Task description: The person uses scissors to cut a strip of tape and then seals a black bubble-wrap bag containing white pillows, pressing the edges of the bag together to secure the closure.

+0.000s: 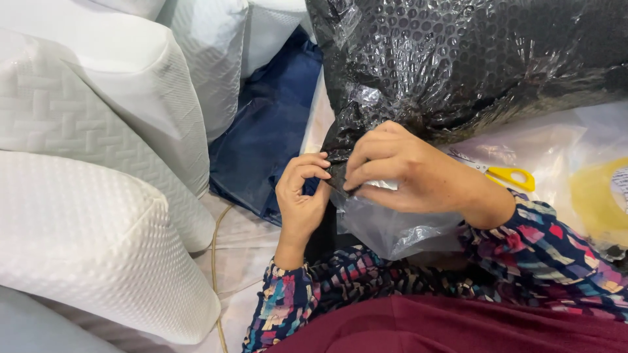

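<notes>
The black bubble-wrap bundle lies directly beyond the fingertips of both hands, its bulk running up and to the right away from them, so its long axis stretches from the pinched corner toward the far right. That lower-left corner, where the wrap gathers into a fold, sits caught between the two hands. The right hand is the nearer to the bundle's body: it arches over the fold with fingers pressed close together, tips pinching the black edge down against a crumpled clear plastic sheet just under the palm. The left hand comes up from below and to the left, thumb and forefinger curled together, pinching the same edge from the other side. Beyond the right wrist lie yellow-handled scissors, and farther right a yellow tape roll. Left of the left hand's knuckles sits navy cloth, then white textured pillows stacked well apart from the fingers.
</notes>
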